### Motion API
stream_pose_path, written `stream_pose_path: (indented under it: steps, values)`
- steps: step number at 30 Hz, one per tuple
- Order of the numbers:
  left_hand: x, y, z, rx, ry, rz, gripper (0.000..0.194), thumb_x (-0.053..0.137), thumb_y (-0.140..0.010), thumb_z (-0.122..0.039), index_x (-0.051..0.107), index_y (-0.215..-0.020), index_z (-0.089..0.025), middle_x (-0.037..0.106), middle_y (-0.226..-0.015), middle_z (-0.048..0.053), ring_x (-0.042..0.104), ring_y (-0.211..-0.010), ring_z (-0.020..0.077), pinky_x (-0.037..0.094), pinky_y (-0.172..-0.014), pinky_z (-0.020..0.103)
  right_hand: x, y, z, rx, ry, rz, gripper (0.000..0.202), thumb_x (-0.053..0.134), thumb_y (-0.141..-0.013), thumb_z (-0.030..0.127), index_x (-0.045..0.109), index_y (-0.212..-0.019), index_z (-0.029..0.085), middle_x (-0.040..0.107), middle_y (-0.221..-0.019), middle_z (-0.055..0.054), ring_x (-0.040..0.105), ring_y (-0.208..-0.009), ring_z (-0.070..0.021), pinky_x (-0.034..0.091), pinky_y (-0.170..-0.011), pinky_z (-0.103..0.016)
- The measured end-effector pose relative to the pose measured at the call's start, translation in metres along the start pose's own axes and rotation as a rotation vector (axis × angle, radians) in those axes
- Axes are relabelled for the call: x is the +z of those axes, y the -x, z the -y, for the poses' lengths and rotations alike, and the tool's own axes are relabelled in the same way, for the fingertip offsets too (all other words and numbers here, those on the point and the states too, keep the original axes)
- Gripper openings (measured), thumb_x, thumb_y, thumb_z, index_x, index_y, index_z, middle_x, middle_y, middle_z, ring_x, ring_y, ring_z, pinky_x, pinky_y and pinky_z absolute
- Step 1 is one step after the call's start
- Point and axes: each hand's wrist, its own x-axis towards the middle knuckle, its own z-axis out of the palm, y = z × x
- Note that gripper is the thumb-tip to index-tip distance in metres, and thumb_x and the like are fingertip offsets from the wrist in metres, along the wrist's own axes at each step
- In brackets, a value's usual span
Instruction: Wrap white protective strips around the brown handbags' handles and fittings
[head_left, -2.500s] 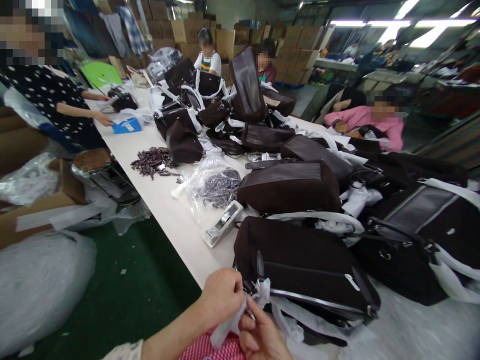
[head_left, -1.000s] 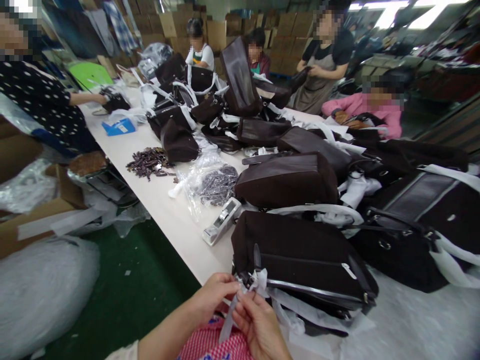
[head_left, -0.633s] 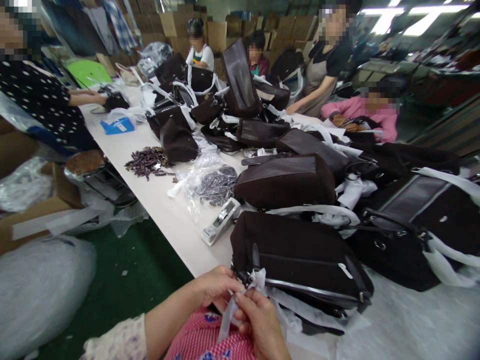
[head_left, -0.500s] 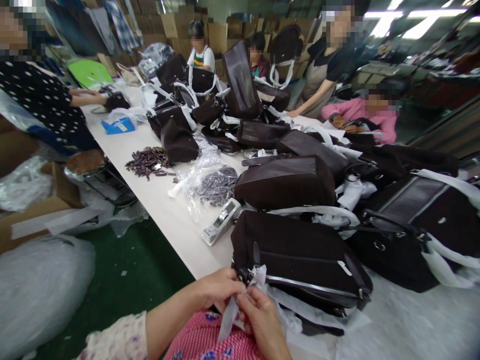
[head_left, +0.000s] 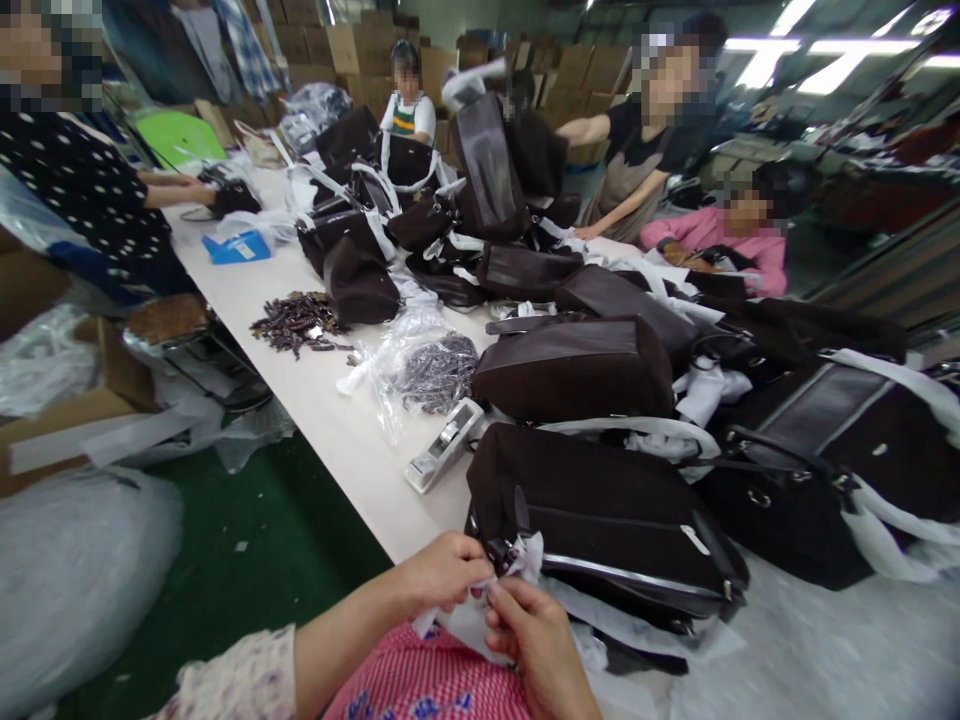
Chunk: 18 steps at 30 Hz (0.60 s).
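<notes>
A dark brown handbag lies on its side right in front of me, its silver zipper facing my hands. White tissue paper is bunched at its near left corner, by a ring and a leather tab. My left hand pinches the tissue there, fingers closed. Close beside it, my right hand also has thumb and fingers closed on the tissue, which hangs down between the hands over a red checked apron. The fingertips partly hide the paper.
A white tape dispenser stands left of the bag. Behind it lie a plastic bag of small dark parts and a loose pile of dark pieces. More brown handbags cover the table. Several people work around it.
My hands have shifted slightly, and the tissue strip hanging between them now spreads wider and lower. Across the table, a co-worker's arm has reached out to a standing bag.
</notes>
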Motion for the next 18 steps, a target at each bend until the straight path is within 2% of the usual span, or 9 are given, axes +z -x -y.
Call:
stream_pose_path:
  steps: [2,4,7,9,10,12,15,16,18]
  values:
    - [0.001,0.004,0.000,0.026,0.032,0.001,0.038,0.062,-0.069,-0.055,0.047,-0.064,-0.020,0.035,-0.047,-0.009,0.025,-0.039,0.0055,0.019,-0.041,0.022,-0.001,0.000,-0.001,-0.011,0.029,0.023,0.065,0.087,-0.036,0.068,0.073,-0.067,0.012,0.060,-0.054,0.000,0.051,-0.048,-0.0083,0.045,-0.044,-0.017]
    - [0.002,0.010,-0.001,0.064,0.080,0.007,0.037,0.058,-0.070,-0.055,0.049,-0.067,-0.019,0.041,-0.052,-0.007,0.029,-0.041,0.0059,0.023,-0.042,0.022,-0.006,-0.002,-0.005,-0.049,0.100,0.050,0.065,0.081,-0.047,0.073,0.074,-0.072,0.013,0.065,-0.063,-0.003,0.056,-0.051,-0.0108,0.045,-0.042,-0.017]
    - [0.004,0.019,0.001,0.113,0.164,-0.010,0.028,0.061,-0.064,-0.037,0.055,-0.082,-0.017,0.053,-0.063,-0.005,0.039,-0.048,0.0068,0.028,-0.046,0.021,-0.019,-0.002,-0.008,-0.086,0.268,0.053,0.066,0.066,-0.065,0.079,0.073,-0.077,0.014,0.070,-0.076,-0.008,0.061,-0.051,-0.0149,0.043,-0.037,-0.020]
    - [0.006,0.021,0.008,0.094,0.185,-0.057,0.032,0.061,-0.056,-0.026,0.054,-0.086,-0.017,0.054,-0.062,-0.006,0.041,-0.048,0.0072,0.029,-0.045,0.021,-0.029,0.001,-0.001,-0.098,0.483,0.087,0.057,0.059,-0.076,0.072,0.071,-0.076,0.016,0.069,-0.067,-0.006,0.059,-0.044,-0.0155,0.042,-0.037,-0.022]
    - [0.007,0.020,0.013,0.075,0.186,-0.085,0.032,0.060,-0.054,-0.024,0.053,-0.085,-0.017,0.053,-0.059,-0.007,0.041,-0.047,0.0075,0.029,-0.045,0.021,-0.033,0.004,0.005,-0.154,0.613,0.092,0.051,0.057,-0.082,0.066,0.069,-0.073,0.017,0.066,-0.061,-0.005,0.058,-0.042,-0.0156,0.042,-0.038,-0.023]
    - [0.010,0.017,0.022,0.048,0.206,-0.111,0.032,0.058,-0.053,-0.024,0.053,-0.084,-0.018,0.055,-0.057,-0.007,0.044,-0.046,0.0084,0.033,-0.046,0.021,-0.040,0.008,0.020,-0.404,0.844,0.063,0.038,0.056,-0.088,0.051,0.067,-0.068,0.020,0.063,-0.056,-0.003,0.059,-0.048,-0.0166,0.046,-0.047,-0.025]
    - [0.014,0.014,0.033,0.049,0.249,-0.089,0.031,0.057,-0.054,-0.027,0.054,-0.084,-0.017,0.065,-0.065,-0.001,0.052,-0.050,0.0105,0.038,-0.050,0.023,-0.047,0.010,0.038,-0.895,1.062,0.070,0.017,0.057,-0.089,0.030,0.072,-0.085,0.024,0.070,-0.083,-0.006,0.066,-0.077,-0.0204,0.052,-0.070,-0.028]
    - [0.016,0.014,0.035,0.053,0.265,-0.075,0.030,0.057,-0.054,-0.027,0.054,-0.082,-0.016,0.066,-0.067,0.001,0.054,-0.051,0.0111,0.039,-0.050,0.023,-0.049,0.008,0.041,-0.997,1.129,0.122,0.017,0.057,-0.087,0.024,0.073,-0.094,0.026,0.070,-0.096,-0.007,0.066,-0.086,-0.0218,0.053,-0.076,-0.030]
    - [0.019,0.016,0.037,0.063,0.316,-0.057,0.029,0.059,-0.053,-0.027,0.054,-0.080,-0.016,0.067,-0.068,0.001,0.055,-0.051,0.0111,0.040,-0.051,0.023,-0.051,0.003,0.043,-1.102,1.267,0.220,0.033,0.053,-0.084,0.013,0.069,-0.109,0.026,0.067,-0.115,-0.009,0.064,-0.100,-0.0231,0.052,-0.083,-0.032]
